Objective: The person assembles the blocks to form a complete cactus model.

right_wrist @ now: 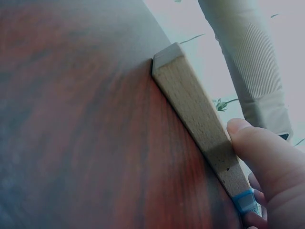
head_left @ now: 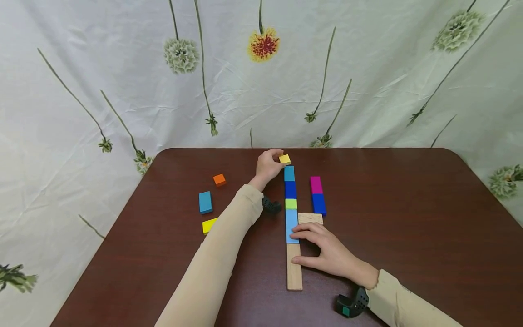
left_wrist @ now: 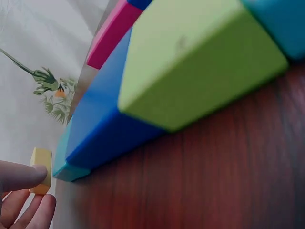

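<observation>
1. In the head view, a pale yellow block (head_left: 285, 159) is pinched by the left hand (head_left: 268, 167) just beyond the far end of a straight row of blocks.
2. The row is formed, far to near, by a teal block (head_left: 289, 173), a dark blue block (head_left: 290, 190), a green block (head_left: 291, 204), a light blue block (head_left: 291, 220) and a plain wooden block (head_left: 294, 274).
3. The right hand (head_left: 335, 254) is laid over the row with thumb and fingers spread apart: the light blue block is touched by fingertips, the wooden one by the thumb.
4. To the row's left, an orange block (head_left: 219, 180), a medium blue block (head_left: 205, 202) and a bright yellow block (head_left: 209, 225), partly hidden by a sleeve (head_left: 229, 245), are seen.
5. In the left wrist view, the pale yellow block is held between thumb and fingers, and a narrow gap is shown between it and the teal block.
6. In the right wrist view, the wooden block's upper edge is touched by the thumb; the other fingers are partly hidden.
</observation>
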### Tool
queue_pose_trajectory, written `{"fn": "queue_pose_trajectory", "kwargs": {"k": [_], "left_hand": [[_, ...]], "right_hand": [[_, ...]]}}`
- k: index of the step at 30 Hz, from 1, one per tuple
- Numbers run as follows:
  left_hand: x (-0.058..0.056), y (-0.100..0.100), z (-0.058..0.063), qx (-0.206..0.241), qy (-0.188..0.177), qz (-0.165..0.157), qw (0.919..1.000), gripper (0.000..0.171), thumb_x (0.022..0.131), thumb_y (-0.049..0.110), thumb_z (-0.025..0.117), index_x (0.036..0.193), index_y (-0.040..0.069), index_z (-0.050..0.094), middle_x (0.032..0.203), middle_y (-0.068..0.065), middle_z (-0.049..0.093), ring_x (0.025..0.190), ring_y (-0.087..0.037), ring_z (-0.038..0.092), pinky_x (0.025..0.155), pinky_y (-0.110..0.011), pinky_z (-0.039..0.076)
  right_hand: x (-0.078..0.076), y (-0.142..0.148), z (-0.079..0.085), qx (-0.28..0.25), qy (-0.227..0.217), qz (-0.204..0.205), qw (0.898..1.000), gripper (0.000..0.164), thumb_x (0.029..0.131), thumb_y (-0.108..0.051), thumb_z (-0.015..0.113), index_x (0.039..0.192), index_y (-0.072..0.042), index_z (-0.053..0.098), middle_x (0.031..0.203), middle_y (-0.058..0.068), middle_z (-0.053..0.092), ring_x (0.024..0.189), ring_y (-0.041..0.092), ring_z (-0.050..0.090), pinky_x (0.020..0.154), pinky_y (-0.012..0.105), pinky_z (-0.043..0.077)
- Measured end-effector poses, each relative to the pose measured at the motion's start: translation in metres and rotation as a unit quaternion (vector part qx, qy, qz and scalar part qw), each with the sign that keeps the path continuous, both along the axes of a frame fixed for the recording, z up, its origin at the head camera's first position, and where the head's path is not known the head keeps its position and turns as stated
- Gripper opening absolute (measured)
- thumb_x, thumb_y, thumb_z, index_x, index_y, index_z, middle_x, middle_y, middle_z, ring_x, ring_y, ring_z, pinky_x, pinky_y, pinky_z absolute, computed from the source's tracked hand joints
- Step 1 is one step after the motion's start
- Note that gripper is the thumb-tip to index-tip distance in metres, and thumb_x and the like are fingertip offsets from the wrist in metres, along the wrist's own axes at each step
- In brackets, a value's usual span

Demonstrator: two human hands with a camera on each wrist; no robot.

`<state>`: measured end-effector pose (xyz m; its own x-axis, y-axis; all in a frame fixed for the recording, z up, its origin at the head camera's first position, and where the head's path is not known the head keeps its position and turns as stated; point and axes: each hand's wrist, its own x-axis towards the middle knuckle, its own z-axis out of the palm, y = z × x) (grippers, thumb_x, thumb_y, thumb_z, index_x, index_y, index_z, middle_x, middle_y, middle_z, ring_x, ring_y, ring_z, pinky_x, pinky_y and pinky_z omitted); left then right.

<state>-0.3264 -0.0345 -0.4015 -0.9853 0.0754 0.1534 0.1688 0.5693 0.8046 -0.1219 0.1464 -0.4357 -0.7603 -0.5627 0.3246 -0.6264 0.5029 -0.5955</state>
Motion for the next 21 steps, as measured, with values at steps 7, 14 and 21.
{"fn": "queue_pose_trajectory", "kwargs": {"k": [7, 14, 21], "left_hand": [[-0.0026, 0.0070, -0.0033, 0.040, -0.023, 0.021, 0.9987, 0.043, 0.083, 0.006, 0.070, 0.125, 0.006, 0.060, 0.121, -0.008, 0.061, 0.109, -0.024, 0.055, 0.089, -0.034, 0.048], [-0.0078, 0.0060, -0.0074, 0.053, -0.030, 0.022, 0.9979, 0.042, 0.083, 0.005, 0.070, 0.124, 0.006, 0.060, 0.121, -0.008, 0.061, 0.109, -0.025, 0.055, 0.089, -0.033, 0.049], [-0.0089, 0.0052, -0.0091, 0.059, -0.049, 0.015, 0.9969, 0.045, 0.084, 0.005, 0.070, 0.127, 0.006, 0.058, 0.122, -0.008, 0.061, 0.112, -0.024, 0.054, 0.090, -0.032, 0.048]], "right_hand": [[-0.0002, 0.0002, 0.0020, 0.007, -0.017, 0.000, 1.000, 0.048, 0.081, -0.049, 0.068, 0.120, -0.021, 0.063, 0.126, -0.009, 0.051, 0.119, 0.014, 0.046, 0.095, 0.042, 0.043], [-0.0002, 0.0007, 0.0019, 0.007, -0.017, 0.002, 1.000, 0.048, 0.082, -0.049, 0.068, 0.120, -0.021, 0.063, 0.126, -0.009, 0.052, 0.119, 0.015, 0.046, 0.095, 0.042, 0.043], [-0.0007, 0.0008, 0.0003, -0.001, -0.010, -0.002, 1.000, 0.047, 0.080, -0.048, 0.070, 0.119, -0.021, 0.064, 0.125, -0.012, 0.052, 0.118, 0.010, 0.046, 0.094, 0.039, 0.044]]}}
